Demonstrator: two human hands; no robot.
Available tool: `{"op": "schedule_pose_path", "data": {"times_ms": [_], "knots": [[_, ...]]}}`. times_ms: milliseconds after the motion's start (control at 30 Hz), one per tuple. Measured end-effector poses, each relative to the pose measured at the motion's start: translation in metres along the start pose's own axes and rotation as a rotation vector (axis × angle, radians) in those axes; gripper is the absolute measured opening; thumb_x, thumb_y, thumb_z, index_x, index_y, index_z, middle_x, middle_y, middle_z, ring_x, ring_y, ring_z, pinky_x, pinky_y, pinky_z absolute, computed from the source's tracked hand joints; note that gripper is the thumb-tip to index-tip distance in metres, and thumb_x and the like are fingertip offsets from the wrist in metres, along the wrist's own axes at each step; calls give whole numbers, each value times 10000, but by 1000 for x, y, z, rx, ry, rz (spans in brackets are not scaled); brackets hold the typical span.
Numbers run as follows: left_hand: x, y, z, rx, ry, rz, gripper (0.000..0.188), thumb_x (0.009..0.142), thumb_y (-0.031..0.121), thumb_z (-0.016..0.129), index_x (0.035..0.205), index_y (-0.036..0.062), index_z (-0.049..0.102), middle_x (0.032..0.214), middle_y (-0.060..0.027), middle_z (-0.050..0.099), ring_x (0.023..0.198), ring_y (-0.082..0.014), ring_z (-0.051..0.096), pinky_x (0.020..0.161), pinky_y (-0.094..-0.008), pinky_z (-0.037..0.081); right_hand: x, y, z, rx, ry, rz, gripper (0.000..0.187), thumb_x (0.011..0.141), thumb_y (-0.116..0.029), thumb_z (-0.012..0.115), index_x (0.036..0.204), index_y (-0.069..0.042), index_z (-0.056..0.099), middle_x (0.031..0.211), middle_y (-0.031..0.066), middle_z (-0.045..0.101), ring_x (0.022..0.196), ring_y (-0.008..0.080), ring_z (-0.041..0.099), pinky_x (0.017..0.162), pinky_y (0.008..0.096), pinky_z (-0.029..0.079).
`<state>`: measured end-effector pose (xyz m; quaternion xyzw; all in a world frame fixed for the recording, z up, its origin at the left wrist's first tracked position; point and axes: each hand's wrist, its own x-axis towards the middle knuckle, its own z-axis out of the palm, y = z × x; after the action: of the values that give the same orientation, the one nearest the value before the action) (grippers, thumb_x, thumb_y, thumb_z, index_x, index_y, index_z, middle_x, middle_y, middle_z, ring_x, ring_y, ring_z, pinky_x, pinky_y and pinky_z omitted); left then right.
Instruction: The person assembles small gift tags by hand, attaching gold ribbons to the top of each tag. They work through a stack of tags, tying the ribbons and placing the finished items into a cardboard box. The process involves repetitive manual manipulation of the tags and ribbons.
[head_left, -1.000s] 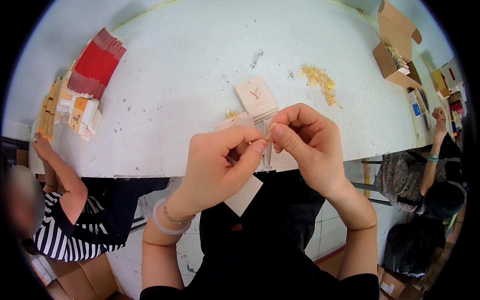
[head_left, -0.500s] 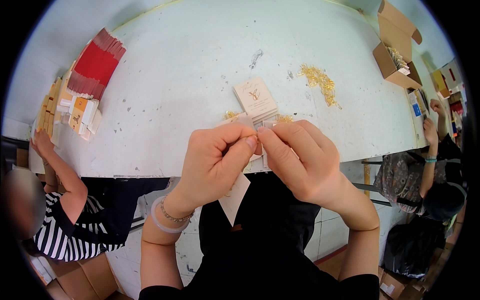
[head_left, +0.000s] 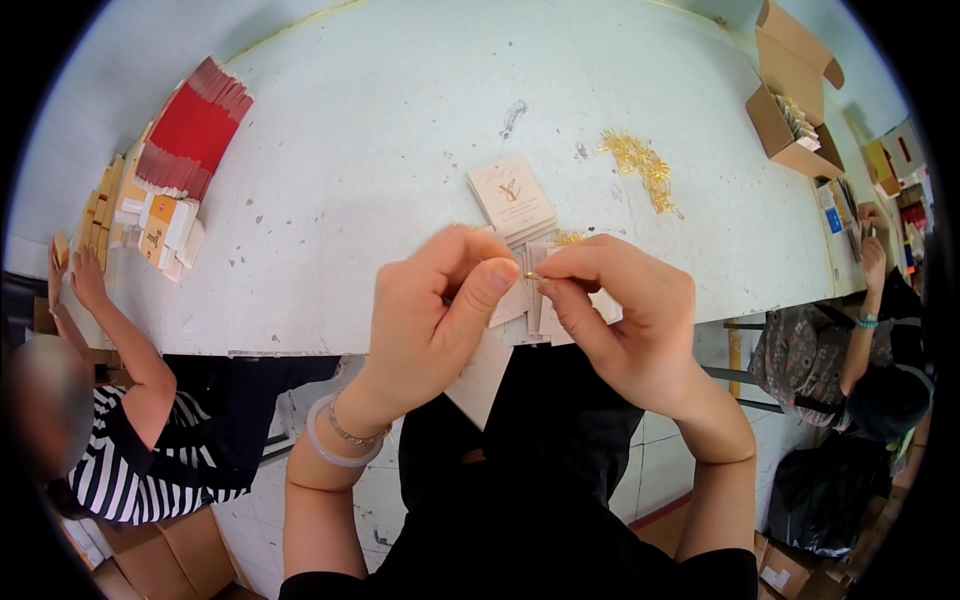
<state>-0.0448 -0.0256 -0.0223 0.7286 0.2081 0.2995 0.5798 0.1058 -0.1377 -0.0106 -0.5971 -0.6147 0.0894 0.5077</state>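
My left hand [head_left: 430, 310] is closed, thumb against forefinger, and holds a cream card [head_left: 484, 385] that hangs down below the palm. Thumb and forefinger of my right hand [head_left: 630, 320] pinch a small, thin gold piece [head_left: 534, 276], level with my left thumb tip and close to it. Its exact shape is too small to tell. Behind my hands, a stack of square cream cards [head_left: 515, 195] with gold print lies on the table. More pale cards [head_left: 538, 310] show between and under my hands, with a few gold pieces [head_left: 569, 238] beside them.
A loose heap of gold pieces [head_left: 640, 165] lies on the white table [head_left: 380, 120], right of the stack. Red bundled sleeves [head_left: 195, 130] and small boxes [head_left: 165, 230] stand far left; an open cardboard box [head_left: 795, 130] stands far right. A person works at each side.
My hands have drawn slightly apart, and the gold piece now shows between them. The hanging card has shifted a little right and up. At the left, the other person's hands have moved.
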Motion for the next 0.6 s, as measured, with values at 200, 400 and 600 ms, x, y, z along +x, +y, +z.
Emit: {"op": "schedule_pose_path", "data": {"times_ms": [200,400,600], "knots": [[3,1,5,178,89,108,131,935,114,619,861,7,606,562,14,524,500,-24,423,468,-193,344,-1,2,3,355,28,341,77,835,6,666,911,15,659,749,72,679,653,103,629,593,253,493],[4,4,4,271,-4,217,89,899,52,604,828,-2,604,564,-8,523,499,-35,437,451,-203,349,2,-2,2,172,-67,284,103,817,26,667,920,17,657,735,64,649,635,121,608,573,255,479],[3,7,7,14,23,-17,146,917,61,584,789,-8,603,563,23,505,511,-22,389,463,-205,308,-3,2,15,-403,136,-274,289,704,113,692,980,31,661,819,110,616,644,211,595,548,278,488]]}}
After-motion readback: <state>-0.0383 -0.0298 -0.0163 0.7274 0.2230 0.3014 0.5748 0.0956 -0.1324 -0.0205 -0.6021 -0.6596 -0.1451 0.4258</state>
